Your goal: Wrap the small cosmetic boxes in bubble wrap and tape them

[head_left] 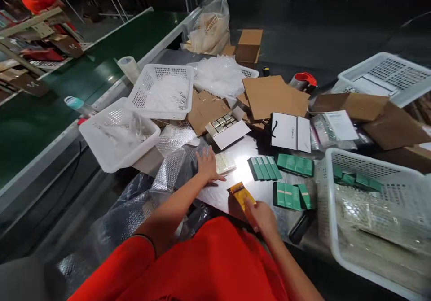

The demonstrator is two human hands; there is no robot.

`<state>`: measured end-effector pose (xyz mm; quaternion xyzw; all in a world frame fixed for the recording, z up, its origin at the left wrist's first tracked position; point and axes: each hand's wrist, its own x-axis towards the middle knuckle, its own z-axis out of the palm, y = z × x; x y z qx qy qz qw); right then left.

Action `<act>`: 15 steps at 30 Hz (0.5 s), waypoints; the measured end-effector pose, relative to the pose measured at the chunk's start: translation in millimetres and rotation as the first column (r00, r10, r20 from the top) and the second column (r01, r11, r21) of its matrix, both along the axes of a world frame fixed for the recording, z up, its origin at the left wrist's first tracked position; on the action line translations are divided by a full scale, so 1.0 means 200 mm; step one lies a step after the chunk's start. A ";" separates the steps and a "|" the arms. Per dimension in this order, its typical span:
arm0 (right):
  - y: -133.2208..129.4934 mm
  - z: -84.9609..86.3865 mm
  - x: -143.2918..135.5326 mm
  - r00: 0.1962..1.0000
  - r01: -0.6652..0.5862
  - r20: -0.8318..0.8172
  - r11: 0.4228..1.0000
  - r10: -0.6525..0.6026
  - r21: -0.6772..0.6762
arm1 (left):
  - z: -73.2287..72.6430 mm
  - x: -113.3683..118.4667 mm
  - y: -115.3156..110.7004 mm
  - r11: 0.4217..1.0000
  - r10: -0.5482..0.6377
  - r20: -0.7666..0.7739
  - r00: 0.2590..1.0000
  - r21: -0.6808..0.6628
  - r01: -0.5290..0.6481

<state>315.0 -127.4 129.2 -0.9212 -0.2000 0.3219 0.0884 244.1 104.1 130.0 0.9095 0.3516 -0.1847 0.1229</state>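
Observation:
My right hand (261, 215) grips a flat yellow-orange packet (241, 194) near the front edge of the metal table (218, 195). Fingers spread, my left hand (207, 164) rests over the bubble wrap (170, 171) and beside a small clear-wrapped packet (225, 163); nothing shows in its grasp. Several green boxes lie to the right of my hands: a row with pale ends (265, 168), a group behind (295, 164) and another in front (291, 196). Beyond my left hand stands an open white box (230, 134) with several small gold-topped items.
White baskets stand at the left (117, 135), back left (163, 92) and right (377, 211). A white paper bag (291, 132) and flattened cardboard (274, 97) lie behind the green boxes. A green conveyor (101, 58) runs along the left.

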 end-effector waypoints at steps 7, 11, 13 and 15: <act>-0.22 -0.05 -0.16 0.965 -0.234 0.138 0.969 0.223 0.072 | 0.00 0.12 -0.15 0.989 0.049 0.084 0.995 0.133 -0.060; -0.16 -0.18 -0.13 0.968 -0.241 0.123 0.946 0.218 0.216 | 0.04 0.05 -0.08 0.971 0.239 0.194 0.951 -0.046 -0.235; -0.13 -0.21 -0.11 0.979 -0.199 0.105 0.939 0.176 0.281 | 0.07 -0.04 -0.04 0.843 0.494 0.249 0.833 -0.369 -0.390; -0.11 -0.21 -0.08 0.984 -0.169 0.104 0.921 0.141 0.350 | 0.11 -0.14 -0.03 0.512 0.770 0.182 0.611 -0.747 -0.423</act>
